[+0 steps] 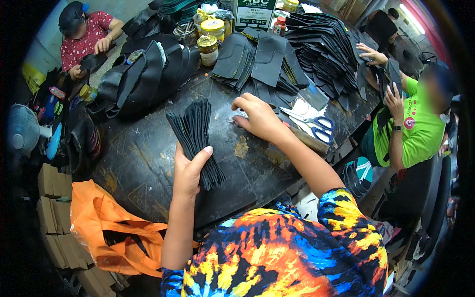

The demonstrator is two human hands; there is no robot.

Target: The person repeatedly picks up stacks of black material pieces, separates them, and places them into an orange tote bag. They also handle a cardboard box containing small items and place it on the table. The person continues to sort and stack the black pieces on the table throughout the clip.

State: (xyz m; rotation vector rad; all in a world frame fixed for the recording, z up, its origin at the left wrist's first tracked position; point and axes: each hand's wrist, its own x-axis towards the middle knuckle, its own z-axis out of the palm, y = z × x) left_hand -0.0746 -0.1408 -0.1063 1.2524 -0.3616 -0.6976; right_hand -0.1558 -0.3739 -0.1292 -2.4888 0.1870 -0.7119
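My left hand (189,171) grips a thick bundle of black strips (194,123), thumb across the front and fingers behind it. The strips stand fanned and tilted above the dark worktable (148,163). To the right of the bundle, my right hand (260,117) hovers over the table with thumb and forefinger apart and nothing visible between them. Just beyond it lie stacked flat black pieces (268,57). Scissors with dark blue handles (322,129) rest to the right of that hand, close to my forearm.
Curved black pieces (148,74) are heaped at the far left, beside lidded jars (208,51) and a green can (255,15). A tall black pile (321,54) stands far right. One co-worker (410,123) sits right, another (89,39) far left. An orange bag (94,213) hangs near left.
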